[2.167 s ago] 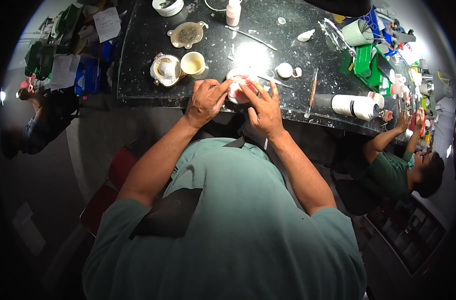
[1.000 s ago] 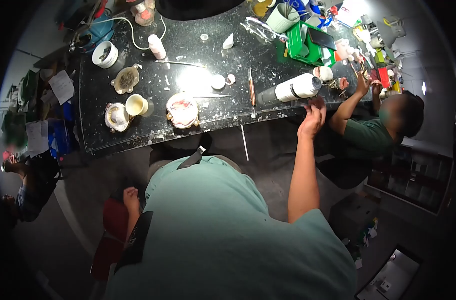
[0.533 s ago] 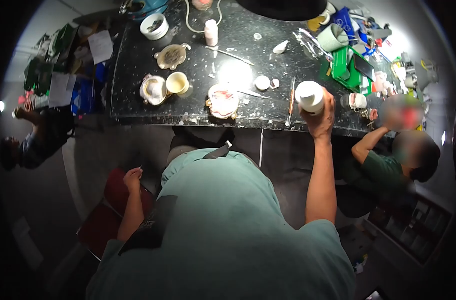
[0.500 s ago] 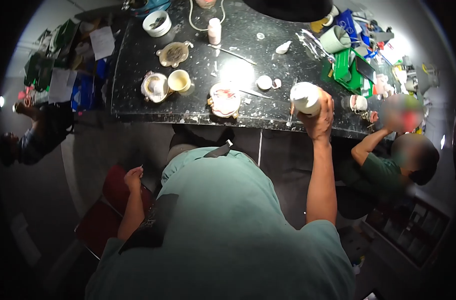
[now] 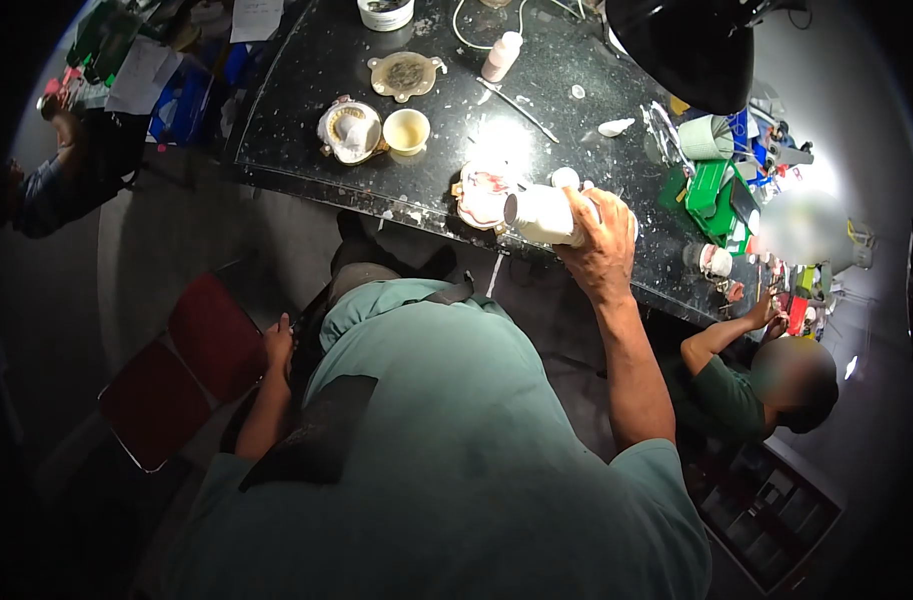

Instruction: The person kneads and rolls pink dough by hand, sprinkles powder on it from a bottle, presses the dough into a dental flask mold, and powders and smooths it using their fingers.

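My right hand (image 5: 604, 245) is wrapped round a white bottle (image 5: 546, 216). The bottle lies tilted on its side, its dark mouth pointing left over the edge of a round mould (image 5: 478, 192) with pink and white material in it. Whether anything pours out cannot be seen. Down at my left side, by the red chair, my left hand (image 5: 280, 340) is closed; what it holds, if anything, is too small to make out. Left of the mould are a cream cup (image 5: 406, 132) and another round mould with a white cast (image 5: 352, 132).
On the black table (image 5: 306, 75) are a metal mould plate (image 5: 406, 76), a pinkish bottle (image 5: 501, 58) and a thin tool (image 5: 521, 112). A black lamp (image 5: 681, 55) hangs at upper right. Green boxes (image 5: 714, 200) and clutter line the right; a co-worker (image 5: 731, 385) sits there.
My right hand has brought the bottle left and tipped it from upright to lying sideways beside the mould. My left hand stays low at my side. The view has turned and shifted.
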The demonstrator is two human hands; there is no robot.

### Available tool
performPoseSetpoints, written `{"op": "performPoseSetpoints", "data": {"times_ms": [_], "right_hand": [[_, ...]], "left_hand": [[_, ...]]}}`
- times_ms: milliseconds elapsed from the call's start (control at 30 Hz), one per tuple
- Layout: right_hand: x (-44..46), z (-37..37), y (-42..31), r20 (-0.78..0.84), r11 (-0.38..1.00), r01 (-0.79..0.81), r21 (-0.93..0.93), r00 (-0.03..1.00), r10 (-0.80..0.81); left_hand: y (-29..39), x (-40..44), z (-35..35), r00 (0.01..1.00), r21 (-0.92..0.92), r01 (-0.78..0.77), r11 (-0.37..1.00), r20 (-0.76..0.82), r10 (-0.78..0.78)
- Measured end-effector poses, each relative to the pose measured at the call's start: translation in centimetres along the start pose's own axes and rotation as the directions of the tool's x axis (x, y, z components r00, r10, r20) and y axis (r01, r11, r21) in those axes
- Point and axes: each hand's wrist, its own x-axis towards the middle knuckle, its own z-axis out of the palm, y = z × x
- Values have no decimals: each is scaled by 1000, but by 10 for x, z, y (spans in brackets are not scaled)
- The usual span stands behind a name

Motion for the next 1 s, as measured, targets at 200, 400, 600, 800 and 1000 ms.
{"op": "performPoseSetpoints", "data": {"times_ms": [200, 400, 600, 800, 1000], "right_hand": [[8, 1, -3, 6, 999, 37, -26, 999, -37], [8, -5, -3, 10, 997, 46, -66, 999, -45], [5, -10, -2, 28, 996, 41, -73, 999, -39], [6, -15, 0, 19, 994, 49, -95, 999, -47], [9, -20, 2, 2, 994, 30, -106, 1000, -30]], "left_hand": [[2, -5, -8, 997, -59, 65, 996, -37, -68], [-13, 14, -9, 996, -19, 71, 997, -49, -72], [-24, 34, 1, 986, -106, 84, 991, -134, -98], [-32, 38, 0, 1000, -274, 14, 962, 26, -7], [-48, 54, 4, 999, -445, 34, 895, 52, -13]]}}
